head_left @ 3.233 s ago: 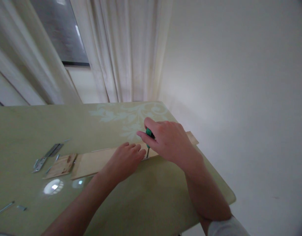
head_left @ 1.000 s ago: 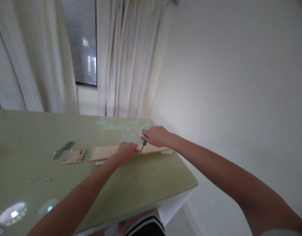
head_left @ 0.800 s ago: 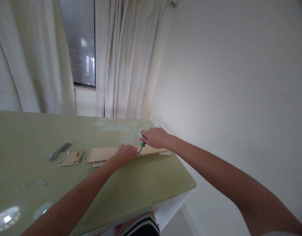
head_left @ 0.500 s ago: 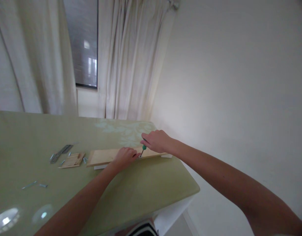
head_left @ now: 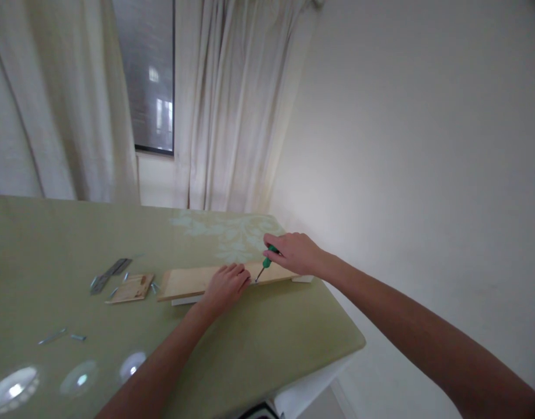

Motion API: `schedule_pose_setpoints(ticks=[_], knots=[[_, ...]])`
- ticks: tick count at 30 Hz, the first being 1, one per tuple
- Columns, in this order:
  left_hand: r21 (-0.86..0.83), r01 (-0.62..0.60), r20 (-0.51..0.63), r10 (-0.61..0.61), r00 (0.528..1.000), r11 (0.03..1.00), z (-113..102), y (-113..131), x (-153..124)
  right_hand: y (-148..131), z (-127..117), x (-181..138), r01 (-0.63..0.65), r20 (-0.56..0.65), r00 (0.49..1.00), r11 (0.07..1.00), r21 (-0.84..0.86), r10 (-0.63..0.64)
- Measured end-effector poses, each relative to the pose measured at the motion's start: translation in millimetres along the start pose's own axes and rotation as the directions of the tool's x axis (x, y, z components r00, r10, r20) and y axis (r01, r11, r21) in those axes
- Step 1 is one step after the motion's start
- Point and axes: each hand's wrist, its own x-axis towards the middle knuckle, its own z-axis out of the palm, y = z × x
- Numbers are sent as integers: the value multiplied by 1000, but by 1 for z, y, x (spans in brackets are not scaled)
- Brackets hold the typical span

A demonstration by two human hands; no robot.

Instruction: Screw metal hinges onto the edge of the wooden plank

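Note:
A long light wooden board [head_left: 184,281] lies near the table's right end, raised on white pieces [head_left: 303,279] that show beneath it. My left hand [head_left: 226,284] rests on the board's near edge, fingers bent together and gripping it. My right hand [head_left: 293,253] is closed around a screwdriver [head_left: 267,261] with a green handle. Its shaft slants down to the left, and the tip meets a small metal screw [head_left: 256,281] at the board's near edge, just right of my left fingertips. How deep the screw sits is too small to tell.
Left of the board lie a small wooden piece [head_left: 132,288], a grey metal strip [head_left: 111,274] and several screws. Two more metal pieces, one a bolt [head_left: 78,337], lie nearer. The green tabletop [head_left: 276,331] ends at a rounded right corner by the wall [head_left: 416,174].
My right hand and the screwdriver have tilted further right, showing more of the green handle. My left fingers have curled in more. The view has shifted slightly.

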Motion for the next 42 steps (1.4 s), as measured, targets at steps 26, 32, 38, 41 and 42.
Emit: schedule_pose_setpoints(ticks=[26,32,38,41,42], knots=[[-107,690,-55,-697,715,716,-103,-130,-99,-7,45,20,-145,-237,945,938,316,226],[116,857,-90,-854,513,502,-88,-188,-149,-15,46,32,-188,-242,933,933,308,268],[81,868,-26,-869,494,490,-75,-199,-161,-18,36,39,-216,-183,945,939,268,270],[37,855,23,-855,517,518,-78,-207,-163,-20,32,36,-196,-170,954,944,264,246],[22,845,6,-845,535,535,-79,-208,-163,-20,31,35,-186,-168,957,945,267,236]])
